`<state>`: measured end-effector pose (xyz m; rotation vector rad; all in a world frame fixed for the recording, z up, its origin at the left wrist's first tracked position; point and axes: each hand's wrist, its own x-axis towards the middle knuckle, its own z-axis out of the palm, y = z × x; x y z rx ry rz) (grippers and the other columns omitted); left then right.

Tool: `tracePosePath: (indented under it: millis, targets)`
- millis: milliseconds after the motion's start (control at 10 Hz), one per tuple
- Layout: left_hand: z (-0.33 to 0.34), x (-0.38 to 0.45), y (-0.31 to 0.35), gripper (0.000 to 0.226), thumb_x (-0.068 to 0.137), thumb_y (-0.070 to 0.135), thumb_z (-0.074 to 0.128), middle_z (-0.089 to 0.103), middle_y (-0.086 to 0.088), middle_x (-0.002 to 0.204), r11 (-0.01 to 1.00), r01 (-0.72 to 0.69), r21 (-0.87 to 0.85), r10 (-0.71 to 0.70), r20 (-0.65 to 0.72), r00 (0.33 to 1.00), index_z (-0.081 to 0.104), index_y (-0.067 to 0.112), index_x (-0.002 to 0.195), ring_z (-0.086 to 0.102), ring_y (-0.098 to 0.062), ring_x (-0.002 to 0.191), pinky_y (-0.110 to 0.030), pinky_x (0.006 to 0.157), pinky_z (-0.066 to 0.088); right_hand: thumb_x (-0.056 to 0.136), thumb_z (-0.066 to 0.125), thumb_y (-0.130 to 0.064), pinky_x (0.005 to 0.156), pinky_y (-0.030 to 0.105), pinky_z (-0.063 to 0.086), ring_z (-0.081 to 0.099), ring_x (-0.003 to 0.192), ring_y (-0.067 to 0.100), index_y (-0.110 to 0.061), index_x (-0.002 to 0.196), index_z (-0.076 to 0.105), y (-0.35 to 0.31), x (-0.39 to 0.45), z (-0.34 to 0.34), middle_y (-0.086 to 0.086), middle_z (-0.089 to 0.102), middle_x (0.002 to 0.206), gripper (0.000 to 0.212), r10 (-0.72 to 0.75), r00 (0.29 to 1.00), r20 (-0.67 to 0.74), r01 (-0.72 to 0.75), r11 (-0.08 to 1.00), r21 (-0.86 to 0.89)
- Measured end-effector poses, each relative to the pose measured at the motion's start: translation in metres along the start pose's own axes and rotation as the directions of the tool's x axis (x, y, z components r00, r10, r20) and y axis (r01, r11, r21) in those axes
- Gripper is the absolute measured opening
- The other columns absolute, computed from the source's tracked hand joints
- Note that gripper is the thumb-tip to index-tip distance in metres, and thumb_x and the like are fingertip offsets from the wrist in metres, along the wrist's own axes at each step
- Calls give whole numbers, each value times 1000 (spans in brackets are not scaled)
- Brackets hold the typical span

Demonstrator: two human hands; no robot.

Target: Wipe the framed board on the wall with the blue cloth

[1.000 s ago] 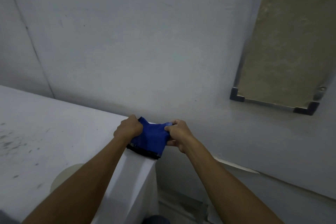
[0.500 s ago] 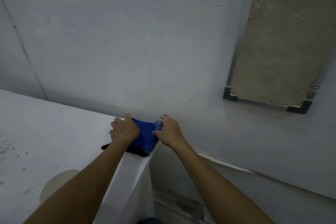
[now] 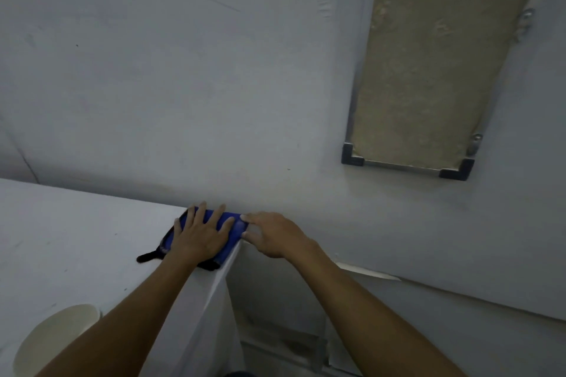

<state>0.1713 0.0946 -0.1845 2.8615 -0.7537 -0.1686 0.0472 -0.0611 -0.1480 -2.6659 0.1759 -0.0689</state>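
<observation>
Blue cloth is folded up and lying flat on the far right corner of a white table, right up against the grey wall. A black edge of it sticks out on the near side and there's a little black tail poking left.

Only one view here, the head camera looking down. The left hand is flat on top of the cloth, fingers straight and spread, pressing down on it rather than grabbing. The right hand is just off the table's right edge, with its fingertips touching the cloth's right end. The fingers look mostly straight, though the underside of the hand is hidden, so I can't fully tell whether there's a pinch going on.

The framed board is up on the wall to the upper right, well apart from the cloth and both hands. It's a tan panel with a thin metal frame and black corner pieces, and it looks kinda blotchy.

Bottom left, a pale round thing sits on the table, partly behind the left forearm.
</observation>
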Motion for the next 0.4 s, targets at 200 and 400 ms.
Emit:
tracePosePath:
  millis: [200,400]
  targets:
    - [-16,-13,31,74,97,71,20,7,-3,169,997,-66,48,69,-81,994,15,33,160,6,-27,156,-61,122,6,101,50,-38,111,41,37,44,134,25,-20,143,49,20,-24,-27,5,48,149,45,-16,999,-39,15,999,-34]
    - [-44,-27,109,64,94,65,47,54,-5,146,950,-310,24,309,-199,930,50,26,145,55,-25,128,-44,105,47,102,48,-40,107,40,41,48,129,22,-19,138,53,50,-68,-72,4,53,142,42,23,978,-207,-45,994,-100]
